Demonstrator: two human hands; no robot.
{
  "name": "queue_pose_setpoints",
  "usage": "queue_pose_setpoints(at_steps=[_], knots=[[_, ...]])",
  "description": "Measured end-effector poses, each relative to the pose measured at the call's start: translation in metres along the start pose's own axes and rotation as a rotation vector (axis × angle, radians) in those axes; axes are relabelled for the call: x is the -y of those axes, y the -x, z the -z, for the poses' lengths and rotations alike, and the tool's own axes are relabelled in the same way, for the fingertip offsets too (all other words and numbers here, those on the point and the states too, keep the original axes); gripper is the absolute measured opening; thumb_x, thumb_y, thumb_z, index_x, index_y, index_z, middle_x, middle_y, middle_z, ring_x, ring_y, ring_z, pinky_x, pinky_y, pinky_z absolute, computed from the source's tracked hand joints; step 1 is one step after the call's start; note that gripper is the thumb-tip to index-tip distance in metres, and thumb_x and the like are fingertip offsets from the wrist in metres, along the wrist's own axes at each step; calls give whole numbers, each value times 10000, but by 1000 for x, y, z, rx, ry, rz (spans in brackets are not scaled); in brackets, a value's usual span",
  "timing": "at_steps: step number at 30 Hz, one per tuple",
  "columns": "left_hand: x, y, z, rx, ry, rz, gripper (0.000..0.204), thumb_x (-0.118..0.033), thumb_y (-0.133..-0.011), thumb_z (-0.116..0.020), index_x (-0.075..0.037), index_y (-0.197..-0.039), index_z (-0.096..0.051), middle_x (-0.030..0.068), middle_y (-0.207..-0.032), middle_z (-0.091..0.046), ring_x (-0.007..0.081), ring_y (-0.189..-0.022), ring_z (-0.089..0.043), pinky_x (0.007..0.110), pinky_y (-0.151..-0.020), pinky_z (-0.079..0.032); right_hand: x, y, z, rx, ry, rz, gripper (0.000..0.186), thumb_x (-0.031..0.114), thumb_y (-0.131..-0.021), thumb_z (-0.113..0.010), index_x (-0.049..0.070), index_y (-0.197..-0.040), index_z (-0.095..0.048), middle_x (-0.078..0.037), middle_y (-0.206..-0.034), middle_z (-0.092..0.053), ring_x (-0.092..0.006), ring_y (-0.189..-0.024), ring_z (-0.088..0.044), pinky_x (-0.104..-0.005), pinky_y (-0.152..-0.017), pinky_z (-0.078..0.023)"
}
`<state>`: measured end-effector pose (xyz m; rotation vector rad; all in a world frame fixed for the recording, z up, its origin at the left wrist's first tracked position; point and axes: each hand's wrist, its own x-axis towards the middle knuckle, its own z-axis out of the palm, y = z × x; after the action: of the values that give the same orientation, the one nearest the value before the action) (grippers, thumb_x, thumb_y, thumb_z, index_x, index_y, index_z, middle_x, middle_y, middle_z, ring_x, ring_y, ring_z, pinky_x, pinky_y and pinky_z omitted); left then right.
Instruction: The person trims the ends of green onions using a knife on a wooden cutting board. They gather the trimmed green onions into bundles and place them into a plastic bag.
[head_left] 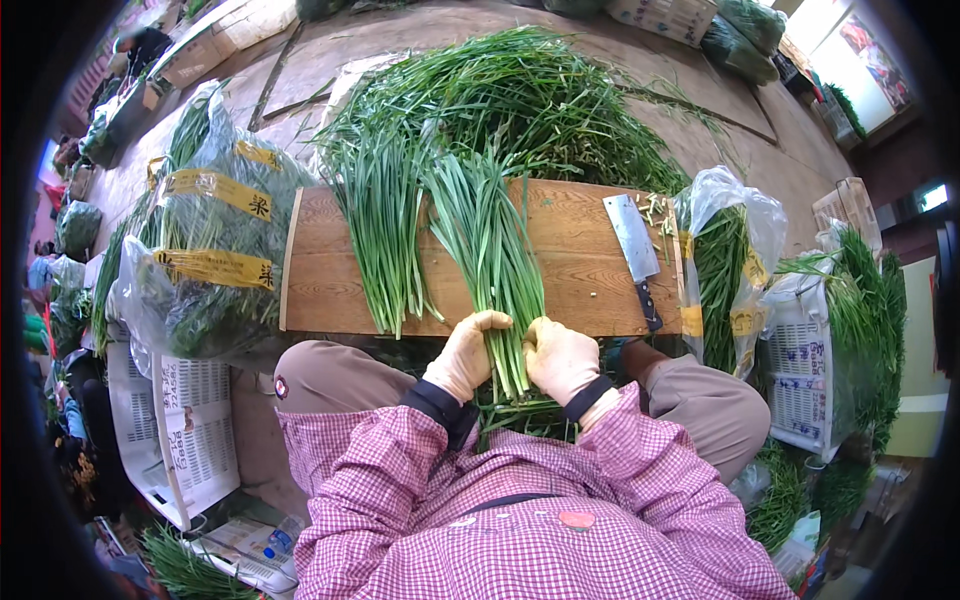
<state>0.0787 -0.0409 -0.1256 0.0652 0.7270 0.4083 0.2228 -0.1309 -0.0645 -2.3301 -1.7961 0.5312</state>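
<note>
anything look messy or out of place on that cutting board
Mostly tidy. The cleaver lies flat at the right end of the wooden board, with small green trimmings scattered beside its blade. Both gloved hands, left hand and right hand, grip one bundle of chives; a second bundle lies alongside.
</note>
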Motion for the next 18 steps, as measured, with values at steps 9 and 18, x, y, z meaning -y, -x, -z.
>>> queue_pose_setpoints(at_steps=[9,18], knots=[[0,8,-15,223,39,-36,177,-111,-913,-687,8,-1043,-692,170,-1087,-732,291,-943,-719,431,-922,-583,-21,-7,9,360,-1387,-332,180,159,-978,-681,-1,-1060,-665,-37,-759,-667,-110,-563,-624,-240,-538,-513],[0,12,-16,216,-93,-166,317,7,-892,-688,73,-1199,-642,171,-1076,-731,261,-944,-732,399,-883,-611,-22,0,17,264,-1530,-414,177,180,-993,-652,23,-1072,-642,16,-786,-619,-75,-613,-572,-210,-577,-463]])
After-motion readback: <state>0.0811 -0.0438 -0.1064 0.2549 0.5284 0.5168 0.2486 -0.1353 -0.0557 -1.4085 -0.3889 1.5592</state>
